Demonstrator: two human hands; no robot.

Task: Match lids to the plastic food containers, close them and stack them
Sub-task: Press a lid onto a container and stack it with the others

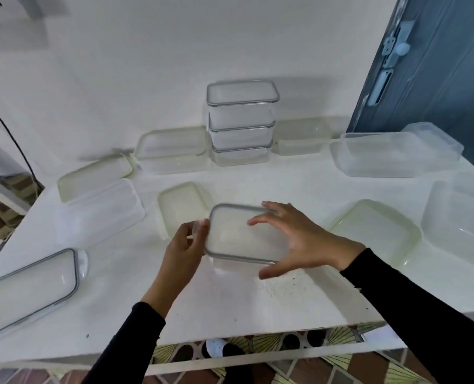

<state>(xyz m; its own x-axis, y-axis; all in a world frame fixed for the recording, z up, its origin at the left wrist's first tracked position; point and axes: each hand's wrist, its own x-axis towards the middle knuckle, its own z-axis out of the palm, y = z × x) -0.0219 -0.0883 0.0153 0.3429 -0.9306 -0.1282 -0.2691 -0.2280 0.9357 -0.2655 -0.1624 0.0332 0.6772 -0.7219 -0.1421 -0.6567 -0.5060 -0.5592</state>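
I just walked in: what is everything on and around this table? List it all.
Stacked closed containers: three, clear with grey rims, back centre.
Held container: one, clear, grey-rimmed lid on, front centre.
Grey-rimmed lid: one, front left; anything under it unclear.
Green-rimmed lids: at least four, pale green, left, centre, right.
Open containers: at least three, clear, one left, two right.
Table: one, white.
Door: one, blue, back right.
Cable: one, black, far left.
Left hand: one, black sleeve, grips held container's left end.
Right hand: one, black sleeve, spread over its lid.
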